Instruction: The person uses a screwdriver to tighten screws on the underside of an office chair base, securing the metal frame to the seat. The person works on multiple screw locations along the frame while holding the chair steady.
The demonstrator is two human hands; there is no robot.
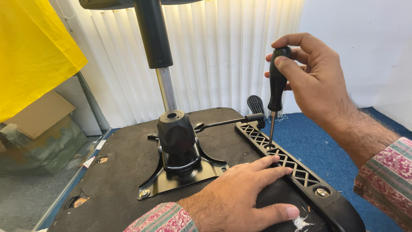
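Hands at work on an upturned office chair seat (124, 167), seen from above by the person wearing the camera. Right hand (315, 79), raised at upper right, has its fingers clenched around the black handle of a screwdriver (277, 81), thumb pressed along the handle's top. Held nearly upright, the screwdriver has its thin metal shaft running down to a screw hole in a black plastic armrest bracket (287, 161), a long bar with a lattice of diamond-shaped openings lying along the seat's right edge. Another screw (321, 192) sits in the bracket nearer the camera. Left hand (240, 193) lies flat and relaxed, fingers spread, grasping nothing, its palm on the seat's dark fabric underside and its fingertips touching the inner side of the bracket. Both wrists show striped sleeves in pink and green.

At the seat's centre a black metal tilt mechanism (178, 163) is bolted down, with a thin lever (227, 122) reaching right to a paddle-shaped handle. Behind it a chrome and black gas-lift column (159, 56) rises out of view. Blue carpet (317, 146) covers the floor at right, white vertical blinds (223, 51) hang behind, and a yellow sheet (34, 51) fills the upper left above a cardboard box (38, 114)
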